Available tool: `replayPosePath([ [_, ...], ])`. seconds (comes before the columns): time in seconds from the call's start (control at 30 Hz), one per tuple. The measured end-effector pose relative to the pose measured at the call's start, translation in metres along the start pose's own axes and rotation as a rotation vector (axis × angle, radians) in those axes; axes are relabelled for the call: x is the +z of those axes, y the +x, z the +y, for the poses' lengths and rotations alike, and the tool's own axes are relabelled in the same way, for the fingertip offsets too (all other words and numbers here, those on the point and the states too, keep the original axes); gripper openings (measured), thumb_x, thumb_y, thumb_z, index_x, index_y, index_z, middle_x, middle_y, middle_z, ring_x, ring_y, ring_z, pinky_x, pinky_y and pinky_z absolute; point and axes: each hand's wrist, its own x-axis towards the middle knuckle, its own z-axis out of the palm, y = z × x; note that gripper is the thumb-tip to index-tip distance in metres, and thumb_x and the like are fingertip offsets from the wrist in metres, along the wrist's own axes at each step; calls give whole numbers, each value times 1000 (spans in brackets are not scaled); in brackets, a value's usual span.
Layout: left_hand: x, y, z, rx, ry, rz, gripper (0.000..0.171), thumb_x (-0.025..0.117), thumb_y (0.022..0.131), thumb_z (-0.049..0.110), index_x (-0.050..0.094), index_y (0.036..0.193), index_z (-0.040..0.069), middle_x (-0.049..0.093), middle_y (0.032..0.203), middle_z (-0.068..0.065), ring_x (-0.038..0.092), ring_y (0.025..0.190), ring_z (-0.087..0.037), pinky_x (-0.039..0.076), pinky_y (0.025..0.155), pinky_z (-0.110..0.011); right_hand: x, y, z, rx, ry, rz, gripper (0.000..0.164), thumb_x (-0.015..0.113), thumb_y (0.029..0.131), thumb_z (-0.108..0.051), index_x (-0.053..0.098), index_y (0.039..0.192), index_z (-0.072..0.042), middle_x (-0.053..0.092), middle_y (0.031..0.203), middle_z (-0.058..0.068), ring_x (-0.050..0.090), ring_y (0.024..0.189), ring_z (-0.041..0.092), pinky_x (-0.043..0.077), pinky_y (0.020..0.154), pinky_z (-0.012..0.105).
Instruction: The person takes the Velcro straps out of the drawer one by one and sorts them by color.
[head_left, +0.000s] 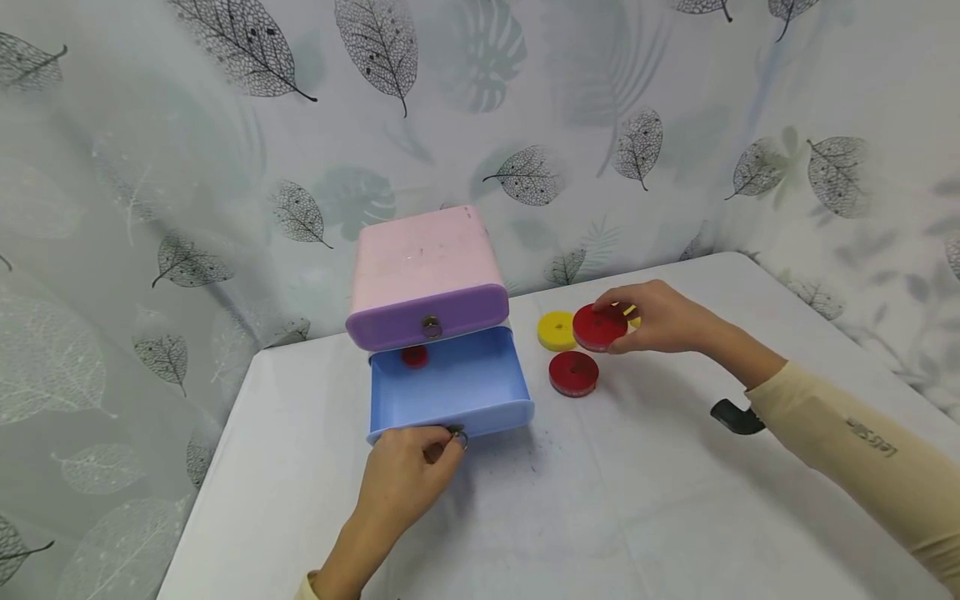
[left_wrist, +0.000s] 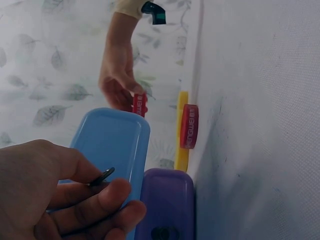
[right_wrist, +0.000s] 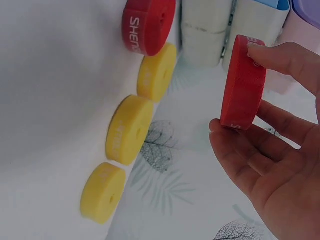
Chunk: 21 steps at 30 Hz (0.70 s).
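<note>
My left hand [head_left: 408, 475] pinches the small metal ring pull [head_left: 459, 435] on the front of a pulled-out blue drawer [head_left: 450, 417]. Inside that drawer, toward the back left, lies a small red round object [head_left: 414, 357]. My right hand [head_left: 660, 318] holds a red tape roll [right_wrist: 243, 85] between thumb and fingers, raised off the table. Below it, a second red tape roll [head_left: 573, 373] lies flat on the table. Several yellow tape rolls [right_wrist: 129, 130] stand in a row by it in the right wrist view; the head view shows one yellow roll [head_left: 557, 331] plainly.
The pink drawer unit [head_left: 427, 250] with a purple drawer front [head_left: 427, 318] stands above the blue drawer, near the patterned backdrop [head_left: 450, 125]. A white cloth [head_left: 600, 508] covers the table. Something black [head_left: 737, 417] juts out by the right sleeve [head_left: 855, 450].
</note>
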Motion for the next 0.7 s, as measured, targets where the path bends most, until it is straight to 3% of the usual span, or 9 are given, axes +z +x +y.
replayPosePath([
  [0.7, 0, 0, -1, 1, 8, 1, 22, 75, 85, 12, 70, 66, 23, 50, 56, 20, 47, 51, 1, 42, 48, -24, 7, -10, 21, 85, -55, -88, 50, 87, 78, -5, 68, 123, 1, 69, 113, 9, 65, 103, 29, 57, 87, 50],
])
